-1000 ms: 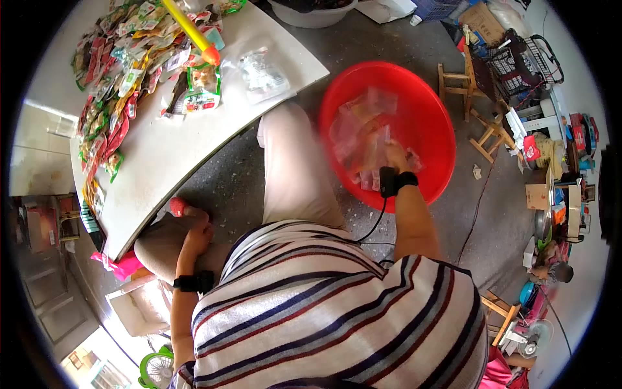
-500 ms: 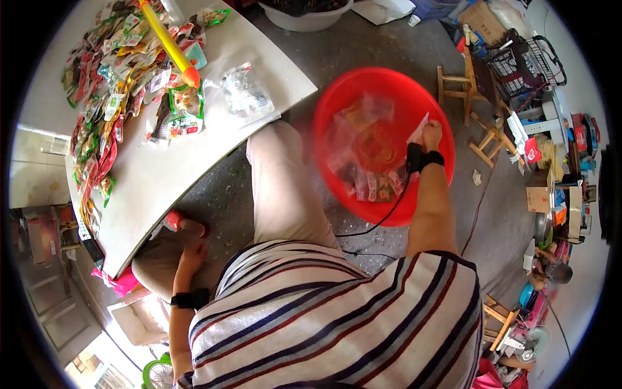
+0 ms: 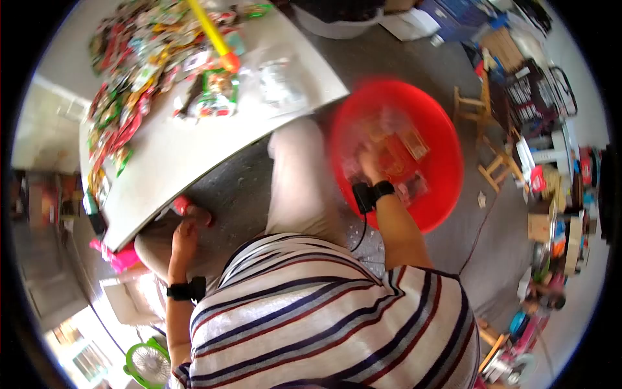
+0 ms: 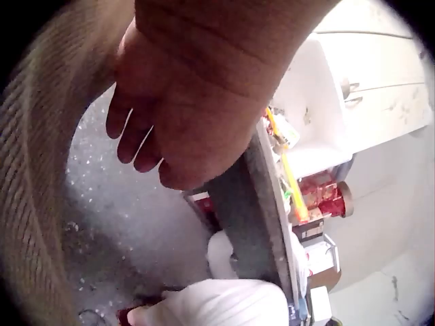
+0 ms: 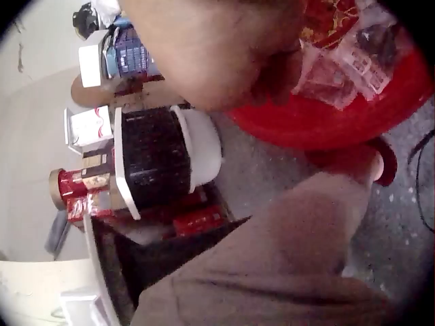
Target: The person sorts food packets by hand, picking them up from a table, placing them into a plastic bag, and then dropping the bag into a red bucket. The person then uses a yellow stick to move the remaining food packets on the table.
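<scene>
In the head view, the right hand (image 3: 370, 163) is inside a red basin (image 3: 447, 175), over its left part among clear packets. The right wrist view shows that hand (image 5: 217, 51) with bent fingers beside clear packets (image 5: 329, 78); whether they grip one is hidden. A yellowish rectangular packet (image 3: 413, 144) lies in the basin, right of the hand. The left hand (image 3: 185, 238) hangs by the person's left knee, away from the basin. Seen from the left wrist, this hand (image 4: 194, 109) has loosely bent fingers and holds nothing.
Left of the basin, a white table (image 3: 168, 162) bears a heap of colourful packets (image 3: 146, 65), a yellow tube (image 3: 210, 29) and a clear bag (image 3: 282, 84). Wooden stools (image 3: 473, 104) stand right of the basin. A black cable trails from the right wrist.
My right hand has moved from the basin's right side, where it held a pale packet, to its left part. A yellowish packet now shows on the right side. The head view has shifted.
</scene>
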